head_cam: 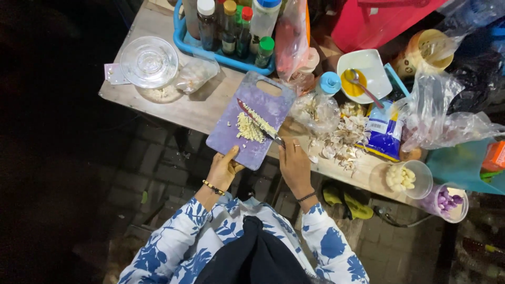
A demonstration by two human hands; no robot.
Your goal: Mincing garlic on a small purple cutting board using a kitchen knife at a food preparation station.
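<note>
**Head view: mincing garlic on the board**

Head camera looks down on my table (173,113). Going left to right:

1. Glass bowl (149,61), upside down near the left end, well apart from the work.
2. My left hand (225,168) grips the near edge of the purple board (226,131), thumb on top, steadying it.
3. Garlic (249,128), already chopped fine, lies in a heap at the board's middle.
4. Knife (256,122) rests across the heap, blade angled up-left.
5. My right hand (294,163) is closed around the knife handle at the board's right edge.
6. Garlic skins (339,142) are strewn just right of the board; a cup (404,178) of peeled cloves stands further right.

Step in hand, by my judgement: the mincing pass. The next move calls for a firm hold on the board and left fingers kept off the blade path.
</note>
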